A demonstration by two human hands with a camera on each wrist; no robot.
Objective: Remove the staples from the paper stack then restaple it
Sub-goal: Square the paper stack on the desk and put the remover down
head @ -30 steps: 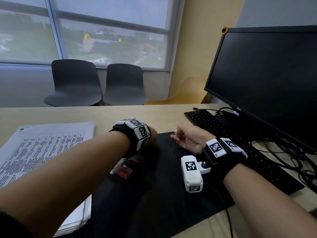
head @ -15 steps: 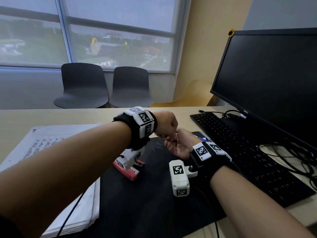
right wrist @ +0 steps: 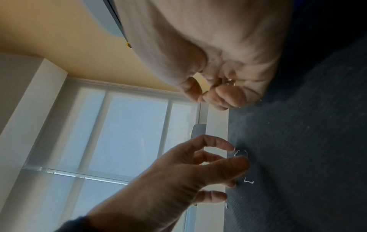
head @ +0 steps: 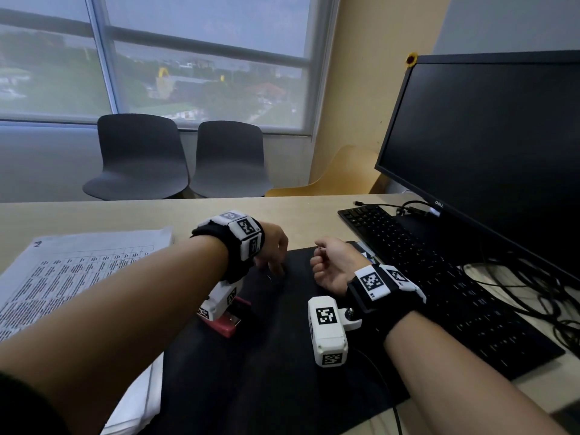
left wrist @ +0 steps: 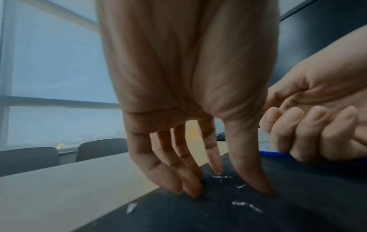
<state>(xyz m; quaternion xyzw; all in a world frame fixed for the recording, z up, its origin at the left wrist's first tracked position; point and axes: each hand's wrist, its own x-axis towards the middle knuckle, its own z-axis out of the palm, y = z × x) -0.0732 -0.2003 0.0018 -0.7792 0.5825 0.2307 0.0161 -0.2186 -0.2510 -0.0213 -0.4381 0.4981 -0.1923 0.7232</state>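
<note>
The printed paper stack [head: 78, 271] lies on the desk at the left. A red stapler [head: 227, 323] sits on the black mat [head: 266, 372], partly hidden under my left wrist. My left hand [head: 277, 271] points straight down, its fingertips [left wrist: 266, 191] touching the mat among several loose bent staples [left wrist: 241, 186]. Index and thumb stand on either side of one staple [right wrist: 240, 153] without pinching it. My right hand [head: 323, 255] lies palm up just to the right, fingers curled over small metal staple bits [right wrist: 229, 81] in the palm.
A black keyboard [head: 423, 271] and a dark monitor [head: 486, 146] fill the right side, with cables [head: 533, 293] behind. Bare desk top [head: 94, 215] runs beyond the mat. Two grey chairs [head: 175, 158] stand past the far edge.
My left hand left the spot above my right palm, moved left and came down onto the mat with its fingers straightened. The right hand stayed cupped.
</note>
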